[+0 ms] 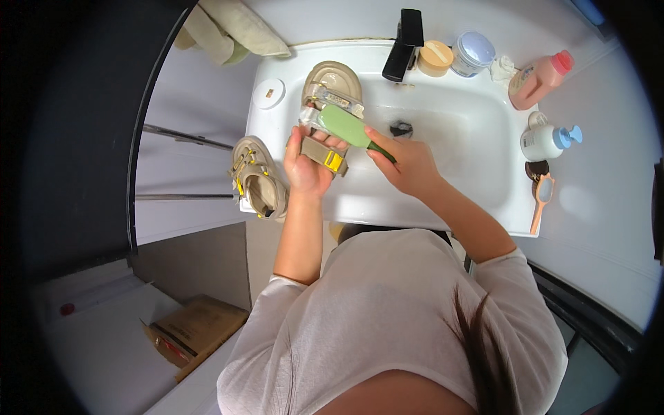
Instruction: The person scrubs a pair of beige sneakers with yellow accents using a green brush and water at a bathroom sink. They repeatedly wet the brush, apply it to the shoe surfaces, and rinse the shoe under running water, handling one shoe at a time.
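My left hand [311,168] supports a beige sandal [332,75] from below, at the left side of the white sink. The sandal's sole end points to the faucet, and its strap with a yellow buckle [333,161] lies across my fingers. In my right hand [407,161] is the dark green handle of a light green brush [342,124]. The brush's head lies over the sandal's straps, its bristles hidden beneath. A second beige sandal [264,189] with yellow details rests on the sink's left edge, beside my left wrist.
A black faucet [404,44] rises behind the basin [467,135], which holds some water. Round tubs, a pink bottle [539,80], a white pump bottle [542,142] and an orange-handled hairbrush [542,199] line the rim. A white round lid [269,94] lies left; towels [238,31] hang behind it.
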Demonstrator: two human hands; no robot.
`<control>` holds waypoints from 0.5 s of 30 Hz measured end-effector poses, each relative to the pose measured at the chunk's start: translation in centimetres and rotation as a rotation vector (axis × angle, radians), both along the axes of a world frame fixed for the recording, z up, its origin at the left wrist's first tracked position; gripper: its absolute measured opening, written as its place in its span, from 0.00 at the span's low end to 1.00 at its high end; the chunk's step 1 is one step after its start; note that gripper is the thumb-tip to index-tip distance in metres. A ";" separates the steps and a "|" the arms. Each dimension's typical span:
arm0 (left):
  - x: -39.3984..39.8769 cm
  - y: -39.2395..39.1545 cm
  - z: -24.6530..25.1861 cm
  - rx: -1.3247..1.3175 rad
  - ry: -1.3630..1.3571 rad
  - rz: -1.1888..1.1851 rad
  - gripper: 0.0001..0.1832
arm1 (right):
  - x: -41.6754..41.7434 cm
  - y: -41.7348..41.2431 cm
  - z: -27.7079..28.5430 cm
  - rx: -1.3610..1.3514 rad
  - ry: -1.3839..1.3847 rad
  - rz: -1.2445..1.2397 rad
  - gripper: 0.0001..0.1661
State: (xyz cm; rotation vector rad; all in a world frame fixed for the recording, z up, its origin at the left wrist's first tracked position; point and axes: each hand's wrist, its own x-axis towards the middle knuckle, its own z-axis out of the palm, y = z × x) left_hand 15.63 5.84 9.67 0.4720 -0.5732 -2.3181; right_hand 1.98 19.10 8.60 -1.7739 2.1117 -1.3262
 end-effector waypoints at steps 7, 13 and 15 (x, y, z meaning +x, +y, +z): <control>-0.9 1.6 1.0 0.072 0.027 -0.131 0.49 | -0.3 -2.7 0.8 -0.028 0.057 -0.004 0.22; 1.2 -0.8 -1.7 0.026 0.223 -0.183 0.54 | 0.1 3.2 -0.9 0.123 -0.435 -0.037 0.24; 1.3 -1.4 -4.0 0.002 0.612 -0.386 0.57 | 0.8 3.4 -0.3 0.039 -0.404 0.022 0.24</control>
